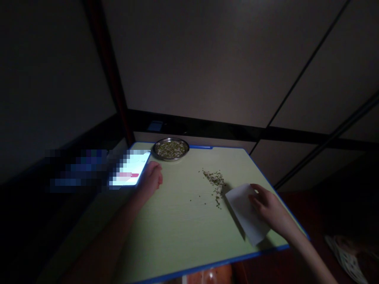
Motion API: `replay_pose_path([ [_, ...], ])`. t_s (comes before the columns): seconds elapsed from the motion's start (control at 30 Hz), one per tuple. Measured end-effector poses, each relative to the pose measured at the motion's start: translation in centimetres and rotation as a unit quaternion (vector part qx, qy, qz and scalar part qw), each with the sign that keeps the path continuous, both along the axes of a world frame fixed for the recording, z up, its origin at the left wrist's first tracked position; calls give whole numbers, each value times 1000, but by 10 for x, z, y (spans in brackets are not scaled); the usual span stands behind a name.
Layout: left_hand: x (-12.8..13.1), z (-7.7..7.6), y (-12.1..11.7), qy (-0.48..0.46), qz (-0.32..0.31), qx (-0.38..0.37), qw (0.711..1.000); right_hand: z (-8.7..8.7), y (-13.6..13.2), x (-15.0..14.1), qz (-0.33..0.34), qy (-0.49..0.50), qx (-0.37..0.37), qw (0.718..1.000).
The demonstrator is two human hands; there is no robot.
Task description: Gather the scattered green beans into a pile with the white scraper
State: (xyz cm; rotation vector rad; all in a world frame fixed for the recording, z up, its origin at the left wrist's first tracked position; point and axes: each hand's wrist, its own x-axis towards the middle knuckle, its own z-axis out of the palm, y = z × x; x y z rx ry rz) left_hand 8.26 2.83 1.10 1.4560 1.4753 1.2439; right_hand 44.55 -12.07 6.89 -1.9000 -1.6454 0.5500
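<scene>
My right hand pinches the upper edge of a white sheet of paper between thumb and fingers. The sheet is tilted over the right side of the table and casts a shadow. Just left of it lies a loose scatter of small greenish-brown seeds or beans, with a few strays apart from the rest. My left hand is curled closed on the table's left side, with nothing visible in it. Beyond it, a round metal plate holds more of the small greenish pieces spread over its bottom.
Beside my left hand glows a lit screen, partly pixelated. The pale green table has blue edging, with a blue strip at its far edge. A panelled wall rises behind it. Something white and woven is at the lower right.
</scene>
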Motion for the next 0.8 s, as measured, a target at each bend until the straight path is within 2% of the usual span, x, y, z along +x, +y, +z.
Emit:
replay_pose_path([
  [0.23,-2,-4,4,-55,-6,-14,998,-15,-1,1,11,6,-12,1000],
  [0.4,-1,-4,2,-34,5,-6,999,-22,-2,-4,7,6,0,1000],
  [0.57,-1,-3,0,7,-1,19,1000,-28,-3,7,-7,9,-3,1000],
  [0.8,-1,-2,-1,7,-2,12,1000,-33,2,7,-36,36,29,998],
])
